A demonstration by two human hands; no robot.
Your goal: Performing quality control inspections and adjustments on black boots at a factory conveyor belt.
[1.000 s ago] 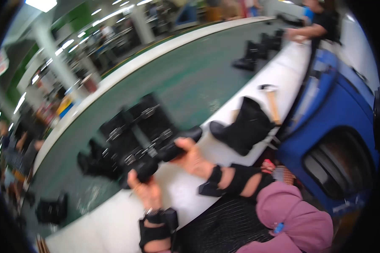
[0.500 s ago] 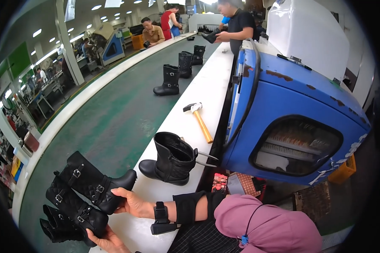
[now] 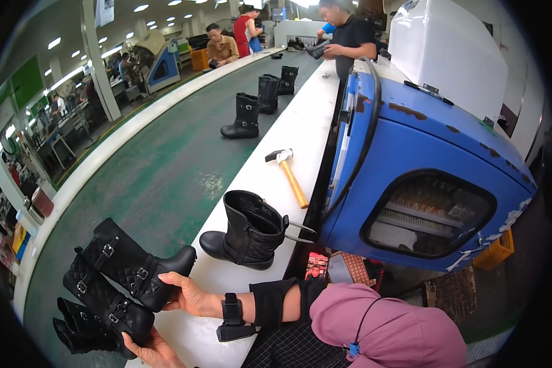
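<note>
Two black buckled boots lie tilted side by side at the lower left, each held near its foot. My right hand (image 3: pixel 190 297) grips the upper boot (image 3: pixel 135 260), thumb on top and fingers under it. My left hand (image 3: pixel 154 352) holds the lower boot (image 3: pixel 107 297) by its toe end, fingers partly hidden. Beneath and beside that one is another dark pair of boots (image 3: pixel 80 325) on the green belt. To the right of my right hand, a black boot (image 3: pixel 245 233) stands upright on the white ledge (image 3: pixel 279 138), its top gaping.
Beyond that boot a hammer (image 3: pixel 292 181) with a wooden handle rests on the ledge. Several boots (image 3: pixel 246 116) stand farther along the green belt (image 3: pixel 159 165). A blue machine (image 3: pixel 435 184) with a window borders the ledge on the right. A person in black (image 3: pixel 352 40) handles a boot at the far end.
Both hands and their boots have shifted very slightly left, still gripped the same way. At the far end, the person in black has raised and turned the boot they hold.
</note>
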